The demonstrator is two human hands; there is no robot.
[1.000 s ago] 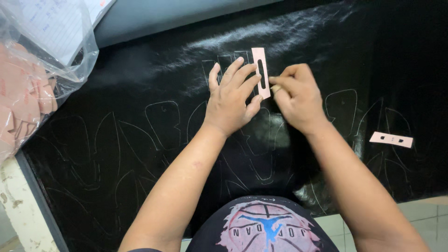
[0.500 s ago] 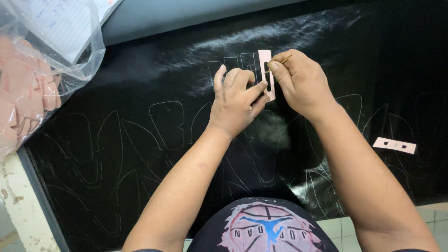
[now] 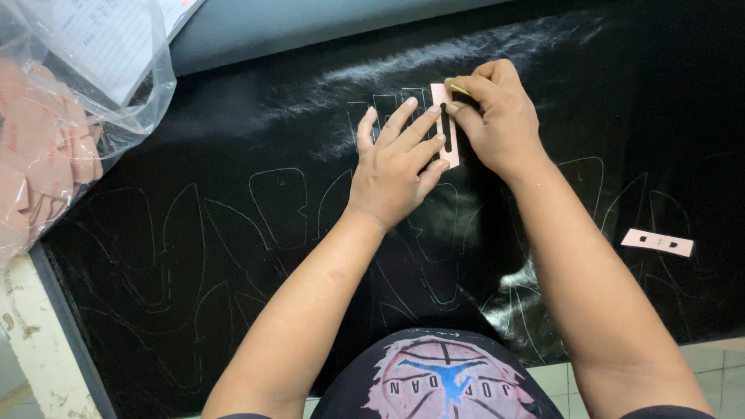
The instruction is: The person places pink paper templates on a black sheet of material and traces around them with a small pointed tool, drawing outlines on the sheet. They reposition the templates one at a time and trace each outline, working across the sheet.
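At your far left sits a clear plastic bag (image 3: 54,132) stuffed with flat pinkish-tan cut pieces, its mouth crumpled open toward you; just above it, partly under the plastic, lies a white sheet (image 3: 116,39) with lines of writing, set askew across the table's upper corner; low on your right, a small pink rectangular template (image 3: 656,243) with two dark cut-outs lies flat on the black sheet (image 3: 233,140), well apart from both your hands; the sheet itself is covered with thin chalky outlines of traced shapes and a whitish smear along its upper part.

Your left hand (image 3: 397,167) lies flat with fingers spread, its fingertips pressing down the narrow pink template (image 3: 447,128), an upright strip with a long dark slot; the strip rests on the black sheet just above centre, between your two hands; your right hand (image 3: 497,116) is curled tight round a thin yellowish marker (image 3: 459,89), of which only a short bit shows, its tip at the strip's upper edge.

Against the picture a second back, the strip and both hands have shifted a little up the sheet; your right hand has climbed from beside the strip's lower part to its top end; the small template on the right has stayed where it was.
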